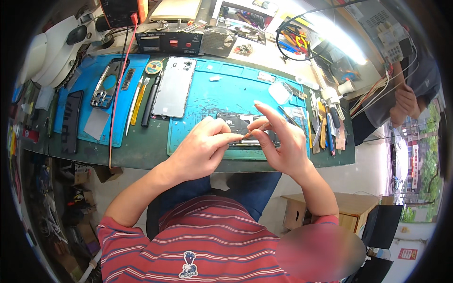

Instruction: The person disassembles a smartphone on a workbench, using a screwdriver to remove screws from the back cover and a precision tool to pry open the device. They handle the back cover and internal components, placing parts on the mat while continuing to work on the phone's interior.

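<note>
My left hand (205,143) and my right hand (284,142) meet over an opened phone (234,123), whose dark inner parts show between them. Between the fingertips is a small, thin brownish piece (247,135), too small to name. The left fingers are curled into a pinch at its left end. On its other side, my right fingers pinch it, with one finger raised. Both hands partly cover the phone, which lies on a blue work mat (198,94). A detached pale phone panel (174,87) rests further left on the mat.
At left, a second blue mat (123,113) bears a phone frame (107,85) and a dark slab (72,120). A red cable (117,101) crosses it. Several hand tools (325,125) lie at right. A white microscope (56,47) stands far left. Another person (408,96) stands at right.
</note>
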`<state>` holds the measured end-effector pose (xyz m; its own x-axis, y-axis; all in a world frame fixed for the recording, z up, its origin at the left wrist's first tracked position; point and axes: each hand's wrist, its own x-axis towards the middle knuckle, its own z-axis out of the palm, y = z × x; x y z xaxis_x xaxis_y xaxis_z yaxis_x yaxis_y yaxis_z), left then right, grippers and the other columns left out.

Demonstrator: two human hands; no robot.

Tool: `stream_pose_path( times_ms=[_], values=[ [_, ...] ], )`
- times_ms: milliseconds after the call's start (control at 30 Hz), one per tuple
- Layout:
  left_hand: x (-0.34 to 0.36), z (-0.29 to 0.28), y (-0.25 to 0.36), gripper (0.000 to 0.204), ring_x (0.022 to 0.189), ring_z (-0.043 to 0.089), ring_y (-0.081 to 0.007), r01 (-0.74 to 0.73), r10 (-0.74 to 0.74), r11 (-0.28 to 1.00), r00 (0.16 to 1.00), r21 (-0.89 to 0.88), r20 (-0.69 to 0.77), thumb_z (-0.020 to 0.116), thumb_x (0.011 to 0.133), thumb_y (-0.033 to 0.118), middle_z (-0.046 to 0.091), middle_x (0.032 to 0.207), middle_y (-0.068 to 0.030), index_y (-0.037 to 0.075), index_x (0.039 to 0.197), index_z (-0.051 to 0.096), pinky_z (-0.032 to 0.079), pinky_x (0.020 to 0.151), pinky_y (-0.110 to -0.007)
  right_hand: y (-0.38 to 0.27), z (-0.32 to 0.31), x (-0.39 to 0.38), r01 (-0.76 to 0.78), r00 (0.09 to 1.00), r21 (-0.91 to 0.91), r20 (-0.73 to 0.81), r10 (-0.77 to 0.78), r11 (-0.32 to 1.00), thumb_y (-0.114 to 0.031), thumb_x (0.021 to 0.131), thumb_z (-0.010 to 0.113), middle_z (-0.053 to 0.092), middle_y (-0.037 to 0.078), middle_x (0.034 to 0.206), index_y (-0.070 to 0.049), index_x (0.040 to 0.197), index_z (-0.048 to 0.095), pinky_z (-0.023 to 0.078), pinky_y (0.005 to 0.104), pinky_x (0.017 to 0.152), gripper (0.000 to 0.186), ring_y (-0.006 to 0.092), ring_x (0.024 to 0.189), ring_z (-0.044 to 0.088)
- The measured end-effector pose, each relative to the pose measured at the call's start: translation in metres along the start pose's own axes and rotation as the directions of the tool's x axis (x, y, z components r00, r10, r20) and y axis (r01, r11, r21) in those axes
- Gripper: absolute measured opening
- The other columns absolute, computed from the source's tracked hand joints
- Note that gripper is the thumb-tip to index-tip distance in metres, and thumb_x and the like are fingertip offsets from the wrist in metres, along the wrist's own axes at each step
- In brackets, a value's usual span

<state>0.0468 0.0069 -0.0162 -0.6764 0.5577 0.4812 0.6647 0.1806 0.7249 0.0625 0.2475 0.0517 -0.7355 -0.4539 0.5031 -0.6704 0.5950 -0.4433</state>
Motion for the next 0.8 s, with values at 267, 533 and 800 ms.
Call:
stream_pose_path(
  times_ms=[267,533,800],
  values=[
    [0.000,0.001,-0.002,0.036,0.097,0.061,-0.0287,-0.026,0.025,0.999,1.000,0.047,0.013,0.070,0.090,-0.010,0.065,0.103,-0.0097,0.003,0.123,0.077,0.050,0.087,-0.040,0.003,0.002,-0.001,0.014,0.999,0.029,0.049,-0.016,0.999,-0.001,0.099,0.073,0.079,0.011,0.099,-0.004,0.153,0.058,0.060,0.0385,0.072,0.056,0.0276,0.083,0.077],
    [-0.002,0.001,-0.002,0.041,0.101,0.062,-0.0301,0.044,-0.039,0.997,0.995,0.060,-0.086,0.070,0.090,-0.008,0.066,0.105,-0.0097,0.004,0.129,0.075,0.051,0.091,-0.042,0.000,-0.008,-0.002,0.092,0.988,-0.121,0.138,-0.075,0.988,0.003,0.094,0.076,0.079,0.011,0.107,-0.004,0.148,0.061,0.062,0.0372,0.075,0.057,0.0299,0.089,0.079],
    [-0.004,0.003,-0.009,0.058,0.112,0.063,-0.0317,0.220,-0.160,0.948,0.955,0.230,-0.251,0.064,0.092,-0.011,0.072,0.121,-0.0104,0.005,0.148,0.062,0.051,0.102,-0.044,-0.002,0.001,-0.002,-0.028,0.999,-0.008,0.036,0.028,1.000,-0.001,0.094,0.079,0.078,0.015,0.120,-0.005,0.151,0.062,0.063,0.0344,0.081,0.060,0.0252,0.097,0.079]
  ],
)
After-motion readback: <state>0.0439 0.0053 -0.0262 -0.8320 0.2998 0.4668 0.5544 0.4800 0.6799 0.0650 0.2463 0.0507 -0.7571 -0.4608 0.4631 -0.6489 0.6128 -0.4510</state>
